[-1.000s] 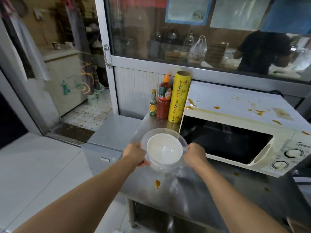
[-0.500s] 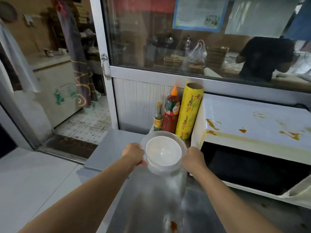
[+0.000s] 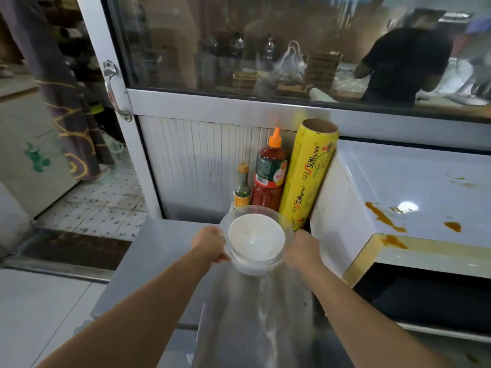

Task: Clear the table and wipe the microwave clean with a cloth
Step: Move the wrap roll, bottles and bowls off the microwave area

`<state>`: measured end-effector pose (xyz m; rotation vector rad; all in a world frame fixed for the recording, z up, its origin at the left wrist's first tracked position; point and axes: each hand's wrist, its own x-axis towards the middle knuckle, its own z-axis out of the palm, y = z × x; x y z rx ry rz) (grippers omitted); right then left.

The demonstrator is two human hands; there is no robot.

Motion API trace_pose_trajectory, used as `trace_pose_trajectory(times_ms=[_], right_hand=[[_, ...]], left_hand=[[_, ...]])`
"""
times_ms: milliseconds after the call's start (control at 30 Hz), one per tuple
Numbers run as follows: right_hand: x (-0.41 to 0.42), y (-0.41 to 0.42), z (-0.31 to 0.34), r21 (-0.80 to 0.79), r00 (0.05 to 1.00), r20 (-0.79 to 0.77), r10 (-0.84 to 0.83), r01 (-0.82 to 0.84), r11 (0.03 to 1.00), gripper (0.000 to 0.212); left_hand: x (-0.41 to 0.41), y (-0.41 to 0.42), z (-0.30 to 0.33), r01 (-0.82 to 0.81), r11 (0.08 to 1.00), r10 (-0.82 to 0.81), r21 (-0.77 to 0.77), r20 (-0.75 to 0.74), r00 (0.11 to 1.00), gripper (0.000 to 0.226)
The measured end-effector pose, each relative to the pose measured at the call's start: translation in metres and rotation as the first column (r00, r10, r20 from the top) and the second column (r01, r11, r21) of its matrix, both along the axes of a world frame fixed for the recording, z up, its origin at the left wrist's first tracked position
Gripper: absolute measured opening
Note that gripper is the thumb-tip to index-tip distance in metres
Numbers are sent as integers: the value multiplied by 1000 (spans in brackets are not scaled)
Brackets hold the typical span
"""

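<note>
The left hand [image 3: 210, 244] and the right hand [image 3: 303, 249] were each curled closed on opposite sides of the rim of a clear, round plastic bowl [image 3: 288, 236], inside which nested a white, round ceramic bowl [image 3: 256, 239]; whether the fingertips reached under the base could not be told. The stacked bowls were held over the far end of the grey stainless-steel table [image 3: 239, 328], apparently just above it, and whether they touched it could not be told. Just behind them stood a small glass bottle with a yellow cap [image 3: 241, 188], a red sauce bottle with an orange nozzle [image 3: 271, 172] and an upright yellow roll of cling wrap [image 3: 308, 172], the roll leaning against the side of the white microwave oven [image 3: 398, 181]. Orange-brown sauce stains [image 3: 382, 217] lay on the oven's top and front edge. No cloth was in view.

Likely hazards: the inner bowl sat loose and could slide or tip out if the stack were tilted; a push further forward could knock the two bottles or topple the leaning roll; the right forearm, close to the stained front edge, could smear sauce.
</note>
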<state>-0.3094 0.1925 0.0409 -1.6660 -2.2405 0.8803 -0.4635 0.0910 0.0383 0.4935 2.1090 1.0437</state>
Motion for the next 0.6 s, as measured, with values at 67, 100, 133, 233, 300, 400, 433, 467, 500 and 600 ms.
trace_pose_trajectory(times_ms=[67, 100, 133, 233, 300, 400, 433, 467, 500, 600], right_hand=[[-7, 8, -9, 5, 1000, 26, -6, 6, 1000, 26], [-10, 12, -13, -3, 1000, 24, -16, 16, 1000, 26], [-13, 14, -18, -18, 999, 16, -34, 35, 999, 25], [-20, 18, -27, -49, 997, 16, -76, 76, 996, 24], [-23, 19, -30, -63, 995, 20, -99, 100, 993, 24], [-26, 21, -36, -67, 993, -1, -116, 116, 991, 26], [-26, 21, -37, -70, 993, -13, -120, 119, 990, 28], [-27, 20, -38, -79, 992, -23, -127, 125, 989, 28], [-28, 19, -39, -85, 991, -31, -131, 128, 988, 29], [-29, 18, -43, -79, 990, -45, -136, 132, 988, 30]], left_hand=[[-6, 9, -7, 12, 1000, -12, 6, 1, 1000, 13], [-9, 13, -11, 11, 1000, -11, 11, 2, 1000, 14], [-12, 16, -14, 8, 1000, -8, 13, 5, 1000, 16], [-18, 23, -23, -8, 1000, 8, 14, 19, 1000, 19], [-21, 25, -28, -18, 1000, 17, 16, 32, 999, 23], [-25, 29, -35, -26, 1000, 25, 17, 44, 999, 25], [-26, 30, -37, -30, 999, 29, 16, 43, 999, 26], [-27, 31, -39, -32, 999, 31, 17, 38, 999, 27], [-27, 32, -41, -34, 999, 33, 18, 30, 999, 27], [-29, 34, -47, -46, 999, 46, 24, 11, 999, 26]])
